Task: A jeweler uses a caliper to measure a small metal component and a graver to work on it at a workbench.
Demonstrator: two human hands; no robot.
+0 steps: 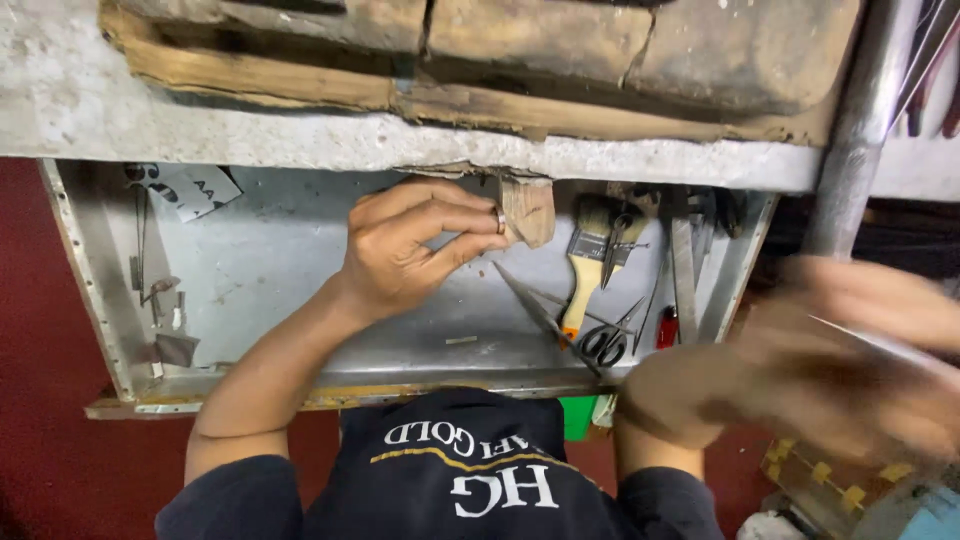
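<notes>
Single head view, looked steeply down over own chest onto open drawer [300,290] under bench edge [400,140], close range; right side motion-blurred.

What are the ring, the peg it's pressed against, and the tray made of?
Ring: metal by its silvery shine, held in the left hand. Peg: looks like worn bare wood, tan and grained. Tray: dull grey sheet metal, scuffed, with folded edges.

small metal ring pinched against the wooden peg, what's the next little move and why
Probably bring the right hand in steady to the small silver metal ring. The left hand pinches the ring against the worn wooden peg, while the right hand is a motion blur off to the side, its grip unreadable.
</notes>
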